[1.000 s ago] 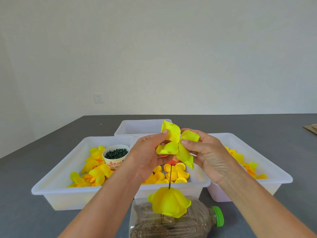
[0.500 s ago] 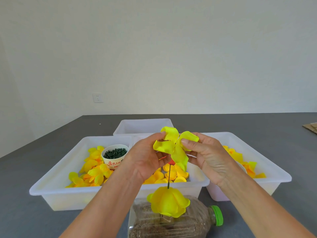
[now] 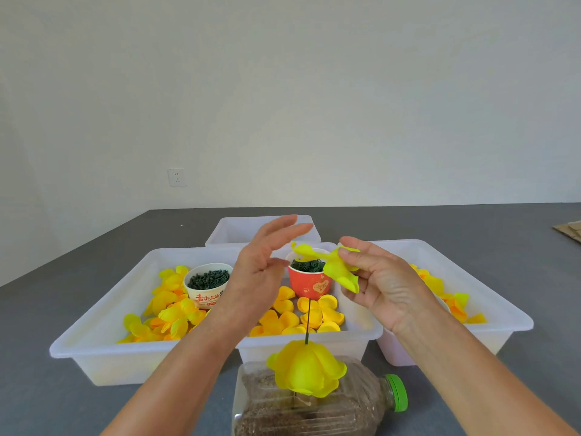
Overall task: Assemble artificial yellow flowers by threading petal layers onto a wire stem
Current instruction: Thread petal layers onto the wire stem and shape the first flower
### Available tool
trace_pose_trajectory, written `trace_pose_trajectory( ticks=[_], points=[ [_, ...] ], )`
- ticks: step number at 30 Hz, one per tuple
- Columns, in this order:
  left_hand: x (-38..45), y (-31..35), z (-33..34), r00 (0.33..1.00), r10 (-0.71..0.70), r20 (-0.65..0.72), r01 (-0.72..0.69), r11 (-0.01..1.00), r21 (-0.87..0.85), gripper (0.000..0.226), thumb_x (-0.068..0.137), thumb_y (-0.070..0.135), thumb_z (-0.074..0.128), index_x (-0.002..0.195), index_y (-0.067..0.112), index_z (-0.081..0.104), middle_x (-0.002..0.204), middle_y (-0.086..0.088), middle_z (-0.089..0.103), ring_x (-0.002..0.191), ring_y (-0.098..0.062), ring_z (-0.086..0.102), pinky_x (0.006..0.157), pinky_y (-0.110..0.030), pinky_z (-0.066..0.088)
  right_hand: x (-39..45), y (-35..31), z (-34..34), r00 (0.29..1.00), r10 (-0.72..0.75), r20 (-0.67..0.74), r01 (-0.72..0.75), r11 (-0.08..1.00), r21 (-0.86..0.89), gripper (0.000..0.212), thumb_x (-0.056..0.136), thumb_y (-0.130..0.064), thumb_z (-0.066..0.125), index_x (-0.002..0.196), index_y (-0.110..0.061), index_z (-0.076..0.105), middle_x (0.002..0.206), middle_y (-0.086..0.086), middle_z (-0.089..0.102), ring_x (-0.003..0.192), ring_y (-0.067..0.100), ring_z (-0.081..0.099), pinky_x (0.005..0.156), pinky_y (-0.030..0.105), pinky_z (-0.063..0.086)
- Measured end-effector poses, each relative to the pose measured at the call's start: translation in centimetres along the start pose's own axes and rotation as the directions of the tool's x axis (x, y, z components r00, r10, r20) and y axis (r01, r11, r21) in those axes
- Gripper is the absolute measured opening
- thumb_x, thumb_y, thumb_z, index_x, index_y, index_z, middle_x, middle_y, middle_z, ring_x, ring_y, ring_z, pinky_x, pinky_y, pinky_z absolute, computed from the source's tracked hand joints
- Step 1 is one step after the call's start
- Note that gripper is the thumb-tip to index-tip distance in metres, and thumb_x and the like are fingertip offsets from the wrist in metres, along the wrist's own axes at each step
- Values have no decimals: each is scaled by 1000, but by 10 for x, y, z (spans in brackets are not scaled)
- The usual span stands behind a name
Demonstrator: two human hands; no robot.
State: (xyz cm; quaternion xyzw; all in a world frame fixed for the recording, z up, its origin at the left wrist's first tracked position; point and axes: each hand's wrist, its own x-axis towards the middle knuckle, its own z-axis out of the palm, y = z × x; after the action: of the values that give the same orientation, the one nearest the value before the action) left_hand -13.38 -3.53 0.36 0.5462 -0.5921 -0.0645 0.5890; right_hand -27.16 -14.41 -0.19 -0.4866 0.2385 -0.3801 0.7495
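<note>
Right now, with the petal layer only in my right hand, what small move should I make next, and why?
Probably lower the petal layer onto the tip of the wire stem. Your right hand pinches it above and to the right of the stem, whose bare tip stands up out of the flower. The left hand is open and free to steady the layer.

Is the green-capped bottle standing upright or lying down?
Lying down: the bottle rests on its side on the table, green cap pointing right.
</note>
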Motion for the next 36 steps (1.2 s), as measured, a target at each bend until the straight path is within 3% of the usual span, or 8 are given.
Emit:
trace_pose_trajectory(
  ticks=[5, 8, 13, 16, 18, 23, 31, 36],
  points=[
    [2, -1, 5, 977, 206, 50, -212, 933, 290, 64, 71, -9, 70, 109, 41, 55, 135, 13, 46, 124, -8, 42, 99, -22, 39, 0, 0, 4, 997, 74, -34, -73, 996, 45, 10, 82, -6, 63, 87, -13, 65, 60, 3, 70, 47, 11, 65, 40, 20, 48],
    [6, -2, 8, 987, 159, 23, -161, 977, 138, 35, 76, 2, 72, 92, 33, 70, 105, 13, 67, 104, -4, 59, 90, -26, 49, -2, 1, 9, 993, 113, -18, -112, 993, 34, 4, 82, -10, 65, 85, -11, 66, 60, 5, 69, 46, 11, 63, 42, 21, 50],
    [15, -5, 8, 975, -178, -134, 153, 972, -175, 29, 81, 6, 67, 65, 30, 72, 66, 13, 70, 67, -1, 64, 66, -16, 51, -1, -2, 4, 998, 59, -36, -62, 994, -91, 23, 90, -36, 54, 90, -15, 64, 75, 9, 72, 62, 16, 65, 55, 26, 50],
    [17, -8, 8, 946, -302, -115, 259, 922, -289, 12, 84, 5, 63, 81, 14, 70, 81, -12, 71, 78, -22, 65, 74, -34, 54, -4, -4, 3, 997, -79, 14, 80, 978, -193, 22, 76, -32, 65, 93, -18, 68, 87, 3, 70, 82, 16, 63, 69, 28, 47],
    [16, -8, 7, 935, -344, -84, 297, 890, -346, 9, 86, 5, 60, 90, 7, 68, 92, -25, 67, 83, -32, 61, 82, -46, 51, -8, -5, 6, 985, -129, 113, 151, 966, -212, 43, 57, -34, 71, 98, -19, 69, 88, -2, 72, 83, 11, 66, 67, 24, 49],
    [14, -8, 9, 935, -354, -1, 321, 849, -420, 8, 86, 3, 58, 86, 8, 64, 78, -12, 65, 71, -25, 60, 69, -33, 53, -5, 0, 14, 980, -172, 96, 195, 917, -347, 25, 65, -17, 77, 89, -18, 71, 80, -1, 74, 75, 11, 67, 67, 24, 53],
    [9, -12, 9, 927, -372, 47, 361, 852, -379, 7, 80, 7, 66, 87, 7, 67, 79, -12, 67, 72, -25, 64, 73, -37, 55, -2, 11, 18, 957, -286, 46, 278, 861, -427, 9, 73, -10, 76, 74, -17, 71, 62, -5, 69, 60, 5, 64, 59, 18, 53],
    [-2, -17, 3, 930, -367, 14, 357, 893, -275, 27, 76, -4, 69, 97, 13, 65, 92, -10, 69, 83, -23, 64, 78, -35, 54, -5, 14, 13, 888, -454, 77, 396, 667, -631, 13, 76, -14, 74, 71, -24, 69, 64, -3, 68, 56, 5, 58, 55, 16, 48]
  ],
)
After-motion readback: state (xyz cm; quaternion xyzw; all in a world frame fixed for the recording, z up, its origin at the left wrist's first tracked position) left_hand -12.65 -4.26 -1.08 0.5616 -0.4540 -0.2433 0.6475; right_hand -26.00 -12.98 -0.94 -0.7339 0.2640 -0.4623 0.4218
